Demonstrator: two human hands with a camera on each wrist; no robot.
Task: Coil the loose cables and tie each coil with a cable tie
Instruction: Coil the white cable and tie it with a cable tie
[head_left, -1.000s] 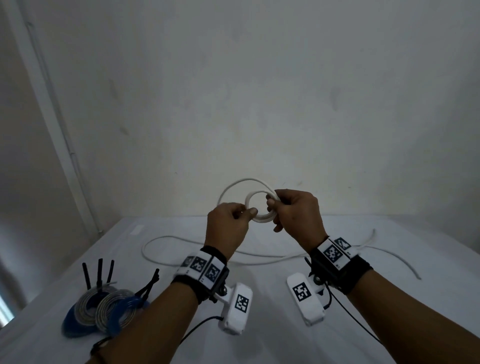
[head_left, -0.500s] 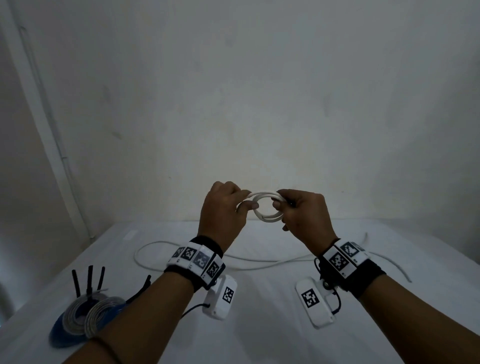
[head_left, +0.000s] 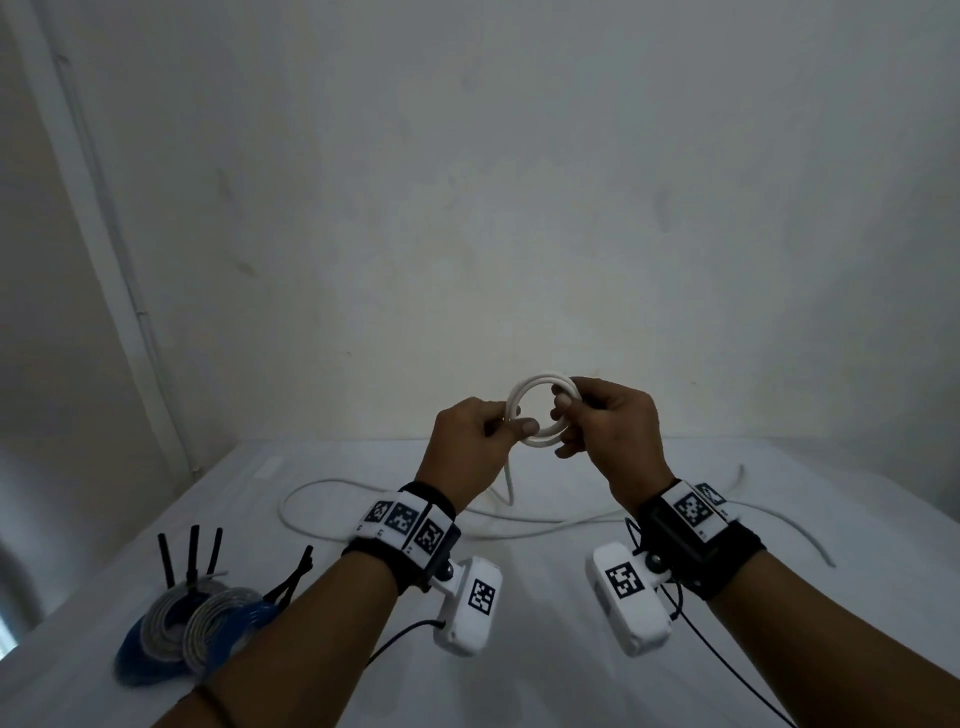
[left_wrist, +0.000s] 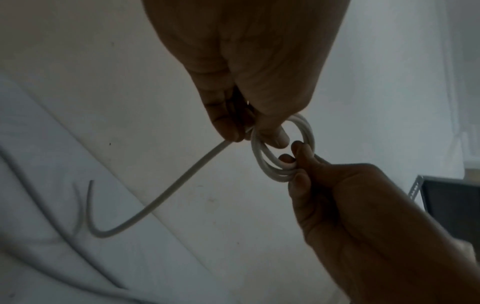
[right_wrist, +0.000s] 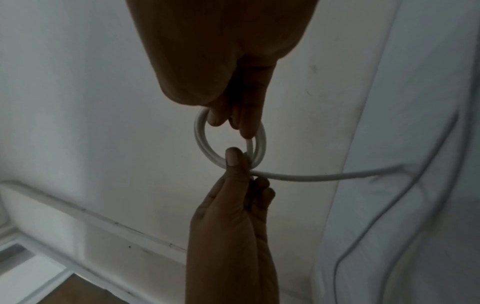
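A white cable is wound into a small coil (head_left: 521, 388) of a few turns, held in the air above the table between both hands. My left hand (head_left: 511, 423) pinches the coil's left side with thumb and fingers, where the loose tail (left_wrist: 182, 181) leaves the coil (left_wrist: 255, 152) and drops to the table. My right hand (head_left: 563, 410) grips the coil's right side, its fingers curled round the strands (right_wrist: 198, 133). The rest of the cable (head_left: 363, 483) lies in slack curves on the table.
The white table (head_left: 519, 675) runs back to a plain wall. At its front left lie tied blue and grey cable coils (head_left: 171, 634) with black cable ties (head_left: 192, 556) sticking up beside them. Thin black camera leads hang under both wrists.
The wide loop that stood above the coil one second ago has been drawn into the small coil. Both hands stay on the coil, which now faces me more squarely.
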